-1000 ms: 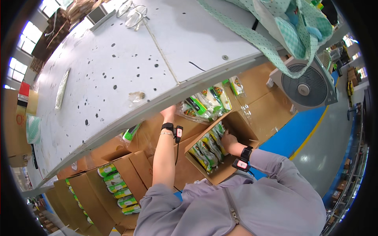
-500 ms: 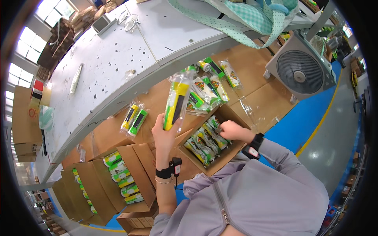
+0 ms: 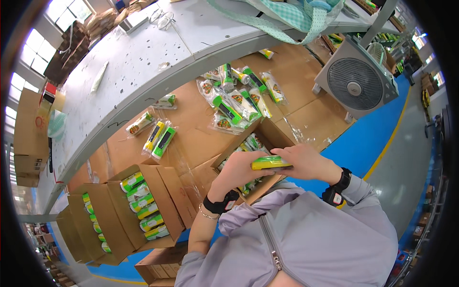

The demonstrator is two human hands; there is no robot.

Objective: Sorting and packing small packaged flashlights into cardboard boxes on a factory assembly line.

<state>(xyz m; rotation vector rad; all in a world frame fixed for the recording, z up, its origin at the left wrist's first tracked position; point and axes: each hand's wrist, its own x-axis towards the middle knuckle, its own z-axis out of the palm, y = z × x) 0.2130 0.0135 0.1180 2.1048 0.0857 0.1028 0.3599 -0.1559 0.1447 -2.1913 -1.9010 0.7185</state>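
A clear-bagged flashlight, yellow and green, lies level between my two hands in front of my chest. My left hand is closed around its left end. My right hand grips the right end, fingers over the top. Both hands are above an open cardboard box that holds a row of similar bagged flashlights, partly hidden by my hands and wrists. Beyond the box lies a loose pile of bagged flashlights in green, yellow and white.
Two bagged flashlights lie side by side on the cardboard-covered surface. Filled open boxes stand at the left. A raised white shelf crosses the far side, and a grey box fan stands at the right.
My left hand has lowered the flashlight from upright to level over the box. My right hand has come out of the box and taken hold of the flashlight's other end.
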